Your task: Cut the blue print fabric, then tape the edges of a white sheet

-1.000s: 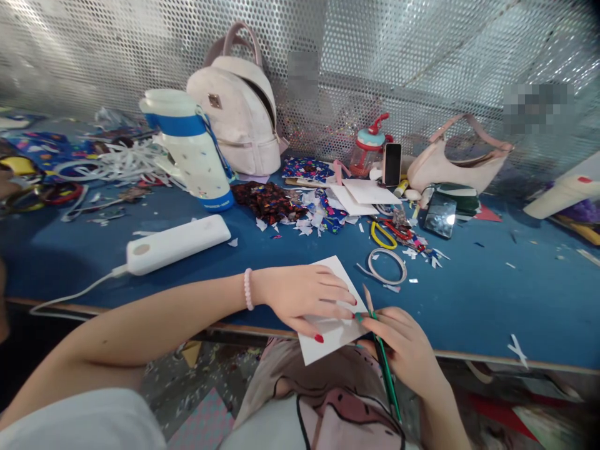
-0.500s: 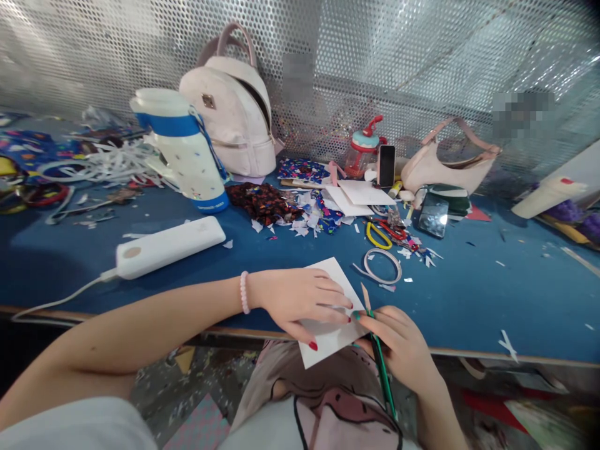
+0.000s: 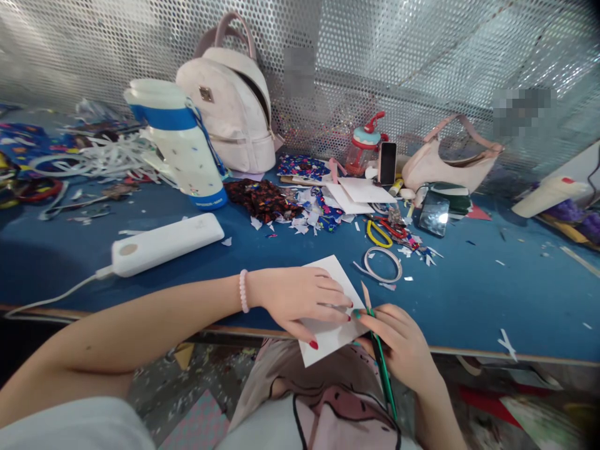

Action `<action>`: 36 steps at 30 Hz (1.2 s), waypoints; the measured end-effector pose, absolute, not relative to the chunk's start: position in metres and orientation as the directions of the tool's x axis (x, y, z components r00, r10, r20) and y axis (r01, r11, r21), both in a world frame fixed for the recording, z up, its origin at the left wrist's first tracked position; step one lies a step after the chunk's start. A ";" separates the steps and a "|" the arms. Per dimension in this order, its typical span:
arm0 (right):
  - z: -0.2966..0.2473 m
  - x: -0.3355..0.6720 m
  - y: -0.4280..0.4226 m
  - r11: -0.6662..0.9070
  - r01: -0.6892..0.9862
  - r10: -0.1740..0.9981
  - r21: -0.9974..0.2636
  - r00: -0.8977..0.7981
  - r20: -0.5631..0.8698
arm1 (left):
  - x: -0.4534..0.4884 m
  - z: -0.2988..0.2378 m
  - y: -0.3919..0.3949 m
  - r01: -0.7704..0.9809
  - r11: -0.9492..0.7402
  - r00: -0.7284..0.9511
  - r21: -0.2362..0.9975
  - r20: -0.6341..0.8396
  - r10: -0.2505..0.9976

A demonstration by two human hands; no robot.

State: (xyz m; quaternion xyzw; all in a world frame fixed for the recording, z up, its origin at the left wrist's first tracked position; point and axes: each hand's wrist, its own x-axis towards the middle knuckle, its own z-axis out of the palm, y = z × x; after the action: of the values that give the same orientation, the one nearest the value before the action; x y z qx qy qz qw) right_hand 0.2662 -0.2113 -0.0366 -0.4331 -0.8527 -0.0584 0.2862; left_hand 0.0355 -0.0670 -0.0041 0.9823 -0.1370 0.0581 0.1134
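Left hand (image 3: 304,297) palm down, thumb apart from fingers | white card (image 3: 330,340) beneath it | right hand (image 3: 398,337) clamped on green-shafted tool (image 3: 386,381), at card's right edge | white coil (image 3: 399,269) beyond right hand | advice: press evenly, stop card skidding, keep tool's tip clear of left fingers

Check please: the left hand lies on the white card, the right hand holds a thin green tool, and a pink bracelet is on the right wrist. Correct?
Wrong wrist: the head view shows the pink bracelet on the left wrist. The left hand does lie on the white card, and the right hand holds a thin green tool.
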 end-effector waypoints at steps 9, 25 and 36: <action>-0.037 0.266 -0.211 0.624 0.768 0.699 -0.146 -0.466 0.542 | 0.036 -0.004 -0.066 -0.338 -0.933 0.931 0.123 0.186 -0.313; -0.036 0.266 -0.210 0.618 0.773 0.700 -0.147 -0.455 0.550 | 0.036 -0.010 -0.067 -0.356 -0.903 0.925 0.242 0.227 -0.304; -0.036 0.266 -0.209 0.617 0.770 0.703 -0.163 -0.446 0.553 | 0.037 -0.006 -0.074 -0.404 -0.904 0.899 0.143 0.247 -0.363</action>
State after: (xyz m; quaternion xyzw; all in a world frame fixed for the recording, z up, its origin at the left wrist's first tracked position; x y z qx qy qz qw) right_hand 0.2660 -0.2095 -0.0362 -0.4340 -0.8486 -0.0558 0.2974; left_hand 0.0374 -0.0743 -0.0064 0.9696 -0.1976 0.1077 0.0956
